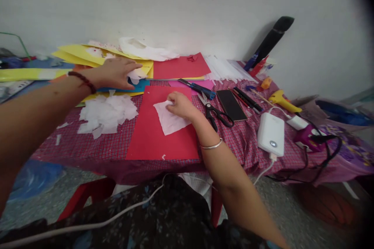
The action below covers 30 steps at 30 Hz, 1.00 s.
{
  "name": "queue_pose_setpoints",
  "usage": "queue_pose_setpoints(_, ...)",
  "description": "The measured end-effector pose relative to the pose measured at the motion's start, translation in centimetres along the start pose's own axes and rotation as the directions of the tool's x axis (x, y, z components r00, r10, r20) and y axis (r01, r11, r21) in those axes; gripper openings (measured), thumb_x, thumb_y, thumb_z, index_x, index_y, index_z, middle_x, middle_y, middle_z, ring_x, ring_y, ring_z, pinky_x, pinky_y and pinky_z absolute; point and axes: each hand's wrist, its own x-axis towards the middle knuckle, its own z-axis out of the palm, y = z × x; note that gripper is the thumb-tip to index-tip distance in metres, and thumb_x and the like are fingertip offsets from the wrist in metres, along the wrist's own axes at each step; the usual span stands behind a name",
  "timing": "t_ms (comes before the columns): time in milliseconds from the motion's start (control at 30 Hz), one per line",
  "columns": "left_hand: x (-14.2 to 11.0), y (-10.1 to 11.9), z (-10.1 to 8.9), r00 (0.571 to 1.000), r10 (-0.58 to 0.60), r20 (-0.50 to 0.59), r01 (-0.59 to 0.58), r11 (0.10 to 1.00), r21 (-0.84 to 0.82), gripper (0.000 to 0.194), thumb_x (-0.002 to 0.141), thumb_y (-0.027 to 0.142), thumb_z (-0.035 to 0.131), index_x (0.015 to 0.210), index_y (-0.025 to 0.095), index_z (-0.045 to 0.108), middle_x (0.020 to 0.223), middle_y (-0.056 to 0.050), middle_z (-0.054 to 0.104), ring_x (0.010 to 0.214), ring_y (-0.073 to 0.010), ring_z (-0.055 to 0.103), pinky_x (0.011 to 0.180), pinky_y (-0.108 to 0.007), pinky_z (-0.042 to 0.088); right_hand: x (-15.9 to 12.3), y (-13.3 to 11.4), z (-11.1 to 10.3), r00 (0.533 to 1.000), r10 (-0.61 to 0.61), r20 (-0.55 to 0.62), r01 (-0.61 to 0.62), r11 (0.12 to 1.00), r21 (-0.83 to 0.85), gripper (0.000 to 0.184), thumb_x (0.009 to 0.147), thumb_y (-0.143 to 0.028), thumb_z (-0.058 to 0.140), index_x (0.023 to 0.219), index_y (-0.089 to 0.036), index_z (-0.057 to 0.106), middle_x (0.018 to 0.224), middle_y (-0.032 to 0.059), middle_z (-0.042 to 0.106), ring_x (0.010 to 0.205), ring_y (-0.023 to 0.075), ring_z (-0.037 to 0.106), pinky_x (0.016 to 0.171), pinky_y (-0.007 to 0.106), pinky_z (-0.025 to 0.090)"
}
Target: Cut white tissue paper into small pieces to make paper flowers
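Note:
A square of thin white paper (170,122) lies over the red sheet (140,140). My right hand (180,106) is closed on the paper's upper edge, with thumb and fingers pinched together. To the left, my left hand (118,73) reaches over the far papers with its fingers apart. White scraps (137,74) show just under its fingers, and I see nothing gripped there. Nearer to me than that hand is a loose pile of white paper pieces (106,113). Black-handled scissors (215,112) rest close to my right wrist, partly open.
Yellow sheets (82,55) and another red sheet (181,67) lie along the wall. Right of the scissors are a phone (231,105), pens (248,100), a white power bank (271,134) with cables and a yellow glue gun (283,101). A box cutter (198,87) lies behind.

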Motion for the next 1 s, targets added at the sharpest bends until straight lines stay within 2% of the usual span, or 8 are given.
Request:
queue_pose_setpoints(133, -3.4, 5.7, 2.5, 0.989, 0.143, -0.041, -0.146, 0.987, -0.072, 0.075, 0.075, 0.051, 0.071, 0.137, 0.012, 0.055, 0.144, -0.018, 0.056, 0.134, -0.0344, 0.052, 0.116, -0.05, 0.037, -0.4, -1.0, -0.6, 0.993, 0.012, -0.117, 0.023, 0.956, 0.294, 0.006, 0.078, -0.023, 0.058, 0.078, -0.02, 0.053, 0.077, -0.0008, 0.053, 0.074, 0.0165, 0.05, 0.071, 0.031, 0.041)
queue_pose_setpoints(233, -4.7, 9.1, 5.5, 0.978, 0.203, -0.055, -0.21, 0.957, -0.201, 0.052, 0.071, 0.042, 0.074, 0.114, 0.015, 0.066, 0.131, -0.016, 0.064, 0.128, -0.0335, 0.056, 0.113, -0.05, 0.04, -0.7, -1.6, -1.0, 0.987, 0.031, -0.155, 0.051, 0.867, 0.495, 0.015, 0.078, -0.032, 0.062, 0.077, -0.021, 0.051, 0.073, -0.0037, 0.048, 0.07, 0.0135, 0.045, 0.066, 0.027, 0.038)
queue_pose_setpoints(333, -4.8, 10.2, 8.1, 0.99, 0.0, -0.138, -0.064, 0.886, -0.459, 0.026, 0.072, 0.034, 0.067, 0.09, 0.016, 0.066, 0.102, -0.011, 0.071, 0.101, -0.0281, 0.066, 0.094, -0.045, 0.052, -0.8, -1.6, -1.3, 0.99, 0.078, -0.113, 0.005, 0.8, 0.599, 0.027, 0.076, -0.041, 0.069, 0.076, -0.021, 0.05, 0.071, -0.0046, 0.047, 0.067, 0.0122, 0.043, 0.062, 0.026, 0.035)
queue_pose_setpoints(433, -4.8, 9.7, 9.6, 0.954, -0.295, -0.056, 0.103, 0.498, -0.861, 0.024, 0.067, 0.029, 0.068, 0.087, 0.017, 0.062, 0.08, -0.003, 0.066, 0.07, -0.0182, 0.063, 0.067, -0.033, 0.052, -0.8, -0.8, -1.5, 0.994, 0.105, 0.028, -0.098, 0.746, 0.659, 0.037, 0.072, -0.048, 0.075, 0.075, -0.021, 0.05, 0.071, -0.0036, 0.052, 0.066, 0.0123, 0.047, 0.062, 0.026, 0.037)
queue_pose_setpoints(500, -4.9, 9.0, 10.2, 0.911, -0.412, 0.008, 0.104, 0.211, -0.972, 0.028, 0.063, 0.024, 0.071, 0.088, 0.017, 0.06, 0.076, -0.001, 0.065, 0.065, -0.0149, 0.06, 0.062, -0.028, 0.05, -0.8, -0.2, -1.5, 0.99, 0.112, 0.089, -0.143, 0.734, 0.664, 0.041, 0.07, -0.051, 0.079, 0.074, -0.02, 0.052, 0.071, -0.0026, 0.055, 0.066, 0.0123, 0.049, 0.062, 0.026, 0.039)
queue_pose_setpoints(600, -5.1, 8.0, 10.7, 0.855, -0.516, 0.044, 0.073, 0.036, -0.997, 0.026, 0.064, 0.016, 0.071, 0.088, 0.015, 0.06, 0.077, -0.002, 0.065, 0.066, -0.0151, 0.061, 0.065, -0.029, 0.051, -0.8, 0.5, -1.4, 0.987, 0.127, 0.094, -0.157, 0.719, 0.677, 0.043, 0.068, -0.051, 0.082, 0.072, -0.019, 0.053, 0.069, -0.0034, 0.056, 0.063, 0.0105, 0.048, 0.061, 0.024, 0.038)
queue_pose_setpoints(733, -5.1, 7.4, 11.1, 0.822, -0.568, 0.03, 0.076, 0.056, -0.996, 0.012, 0.075, 0.016, 0.066, 0.085, 0.014, 0.061, 0.073, -0.003, 0.063, 0.064, -0.0162, 0.061, 0.063, -0.029, 0.05, -0.7, 0.7, -1.0, 0.978, 0.2, 0.057, -0.174, 0.64, 0.748, 0.049, 0.061, -0.053, 0.088, 0.073, -0.02, 0.054, 0.066, -0.0049, 0.059, 0.06, 0.0098, 0.052, 0.058, 0.023, 0.041)
queue_pose_setpoints(1000, -4.7, 5.9, 11.0, 0.782, -0.604, -0.155, 0.073, 0.335, -0.939, 0.01, 0.079, 0.02, 0.066, 0.072, 0.017, 0.06, 0.063, 0.002, 0.055, 0.055, -0.0095, 0.047, 0.049, -0.019, 0.036, -0.3, 1.3, -0.8, 0.885, 0.444, -0.141, -0.151, 0.56, 0.814, 0.046, 0.061, -0.05, 0.087, 0.073, -0.021, 0.054, 0.053, -0.01, 0.053, 0.041, 0.0038, 0.043, 0.041, 0.018, 0.03)
